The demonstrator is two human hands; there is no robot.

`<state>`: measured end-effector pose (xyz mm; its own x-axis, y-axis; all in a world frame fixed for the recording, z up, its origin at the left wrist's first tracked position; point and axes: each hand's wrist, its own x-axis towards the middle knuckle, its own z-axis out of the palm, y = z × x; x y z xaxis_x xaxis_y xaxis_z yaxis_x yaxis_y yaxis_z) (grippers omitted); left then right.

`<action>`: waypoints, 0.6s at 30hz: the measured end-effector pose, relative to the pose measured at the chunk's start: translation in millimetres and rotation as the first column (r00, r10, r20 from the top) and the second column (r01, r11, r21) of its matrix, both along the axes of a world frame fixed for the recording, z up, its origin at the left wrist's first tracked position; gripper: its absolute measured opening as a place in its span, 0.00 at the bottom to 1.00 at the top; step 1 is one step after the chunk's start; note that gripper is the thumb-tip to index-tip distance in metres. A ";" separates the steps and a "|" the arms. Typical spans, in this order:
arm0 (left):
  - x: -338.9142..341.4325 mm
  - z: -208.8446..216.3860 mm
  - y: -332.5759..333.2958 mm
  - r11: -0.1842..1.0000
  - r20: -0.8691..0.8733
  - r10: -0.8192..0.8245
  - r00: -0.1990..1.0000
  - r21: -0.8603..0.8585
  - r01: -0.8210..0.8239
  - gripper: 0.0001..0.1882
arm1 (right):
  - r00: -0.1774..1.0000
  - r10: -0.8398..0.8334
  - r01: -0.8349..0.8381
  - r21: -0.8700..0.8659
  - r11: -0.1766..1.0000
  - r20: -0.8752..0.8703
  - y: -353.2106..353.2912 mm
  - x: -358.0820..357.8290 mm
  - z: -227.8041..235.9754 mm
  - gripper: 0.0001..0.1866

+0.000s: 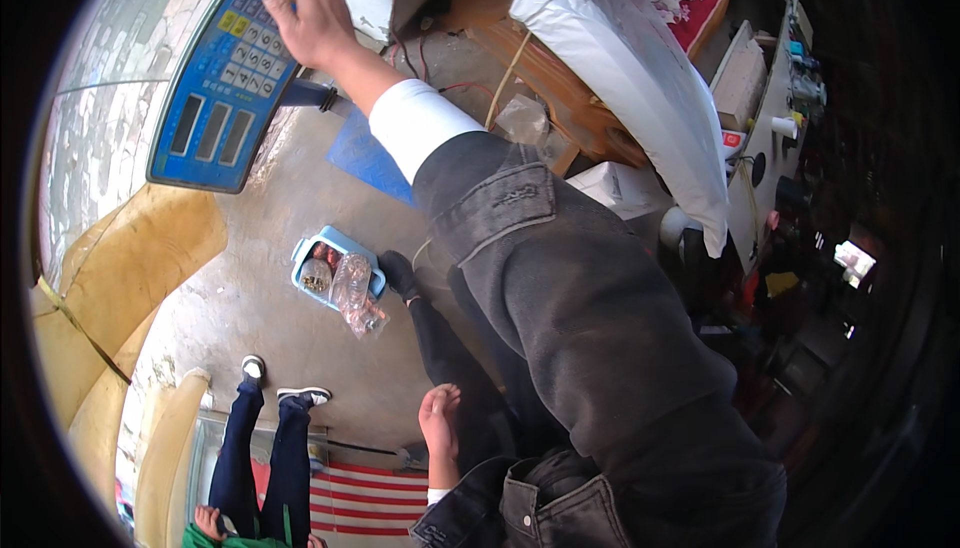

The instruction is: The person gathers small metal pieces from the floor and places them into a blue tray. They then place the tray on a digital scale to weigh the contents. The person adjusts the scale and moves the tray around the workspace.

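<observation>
My right hand [318, 26] reaches to the upper left, its arm in a dark denim sleeve with a white cuff. Its fingers are apart and rest at the keypad end of a blue scale panel [225, 83], which has pale and yellow keys and three dark display windows. A dark post [305, 95] joins the panel's side, and a flat blue plate [370, 158] shows below it. My left hand [440, 421] hangs low near my dark-trousered leg, fingers curled together with nothing visible in them.
A light-blue basket [340, 238] with clear plastic bags [350, 283] stands on the concrete floor. Another person's dark trouser legs [285, 463] are at lower left, beside tan padded sheets [150, 248]. A large white sack [640, 78] leans over wooden furniture at upper right.
</observation>
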<state>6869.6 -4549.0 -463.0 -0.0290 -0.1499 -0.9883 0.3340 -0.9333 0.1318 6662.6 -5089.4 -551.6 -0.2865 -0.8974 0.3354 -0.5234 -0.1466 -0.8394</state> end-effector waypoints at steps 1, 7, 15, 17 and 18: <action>-0.1 -0.5 0.2 1.000 0.000 -0.013 1.000 0.010 0.013 0.09 | 0.999 0.012 -0.011 -0.016 1.000 0.033 -1.0 -1.4 3.2 0.30; 0.5 0.6 -0.3 0.999 0.016 -0.034 0.999 -0.012 0.034 0.09 | 0.971 -0.034 0.007 0.115 0.993 0.237 21.6 8.1 12.0 0.27; -15.1 6.1 -5.6 0.991 -0.021 -0.103 0.994 -0.089 0.101 0.10 | 0.884 -0.130 -0.169 0.567 0.806 0.449 282.3 3.7 -17.6 0.12; -19.7 4.8 -3.7 0.991 -0.039 -0.101 0.994 -0.088 0.097 0.10 | 0.876 -0.081 -0.313 0.689 0.653 0.475 374.0 -14.6 -16.0 0.12; -21.8 3.6 -2.2 0.989 -0.060 -0.093 0.994 -0.121 0.085 0.10 | 0.890 -0.051 -0.344 0.739 0.580 0.454 415.1 -27.3 -13.4 0.11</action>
<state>6847.8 -4551.2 -459.4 -0.1110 -0.2599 -0.9593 0.2620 -0.9387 0.2240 6635.3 -4674.3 -565.0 -0.0474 -0.7785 -0.6258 -0.1632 0.6242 -0.7641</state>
